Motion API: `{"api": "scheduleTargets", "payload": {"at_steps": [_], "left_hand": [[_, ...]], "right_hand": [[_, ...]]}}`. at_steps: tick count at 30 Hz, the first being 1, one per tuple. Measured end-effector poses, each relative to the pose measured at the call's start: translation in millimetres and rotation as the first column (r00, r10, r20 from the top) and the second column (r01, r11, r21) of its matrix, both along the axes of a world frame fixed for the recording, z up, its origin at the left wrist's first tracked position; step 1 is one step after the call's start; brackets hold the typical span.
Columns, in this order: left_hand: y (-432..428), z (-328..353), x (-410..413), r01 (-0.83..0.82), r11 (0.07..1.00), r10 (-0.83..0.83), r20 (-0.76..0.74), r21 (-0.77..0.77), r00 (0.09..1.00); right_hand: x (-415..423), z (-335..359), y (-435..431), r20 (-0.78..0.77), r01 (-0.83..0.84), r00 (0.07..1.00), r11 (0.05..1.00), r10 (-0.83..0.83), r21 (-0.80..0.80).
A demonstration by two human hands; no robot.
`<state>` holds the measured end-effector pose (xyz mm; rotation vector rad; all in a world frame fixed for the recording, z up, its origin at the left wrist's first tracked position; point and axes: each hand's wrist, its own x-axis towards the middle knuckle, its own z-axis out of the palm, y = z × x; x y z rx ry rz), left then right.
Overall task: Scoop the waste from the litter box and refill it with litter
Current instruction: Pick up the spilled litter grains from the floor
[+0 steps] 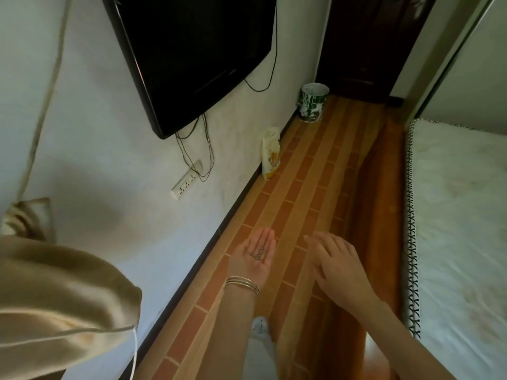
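Observation:
My left hand [258, 252] is held palm up over the brick-patterned floor [307, 171], fingers straight, with a few small dark grey bits lying loose on the palm. Thin bangles circle that wrist. My right hand [336, 263] hovers to the right of it, palm down, fingers relaxed and slightly spread, holding nothing. A pale yellow pouch [271, 152] leans against the wall further along the floor. A green and white bucket [312, 102] stands in the far corner. No litter box or scoop is in view.
A black TV [192, 56] hangs on the white wall with cables running to a power strip [186, 182]. A white mattress [461, 215] borders the narrow floor strip on the right. A beige cushion [55, 303] sits at lower left. A dark door [365, 45] closes the far end.

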<state>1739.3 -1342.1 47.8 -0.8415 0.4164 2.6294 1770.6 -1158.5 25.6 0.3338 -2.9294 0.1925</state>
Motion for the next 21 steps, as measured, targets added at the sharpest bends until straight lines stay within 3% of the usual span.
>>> {"api": "scheduleTargets", "payload": {"at_steps": [11,21], "left_hand": [[17,18,-186,0.135,0.991,-0.134,-0.071,0.009,0.988],[46,3,-294,0.173,0.985,-0.172,-0.059,0.01,0.983]], "right_hand": [[-165,22,13,-0.014,0.13,0.991,0.992,-0.13,0.002],[-264,10,36,0.006,0.167,0.986,0.985,-0.167,-0.04]]}}
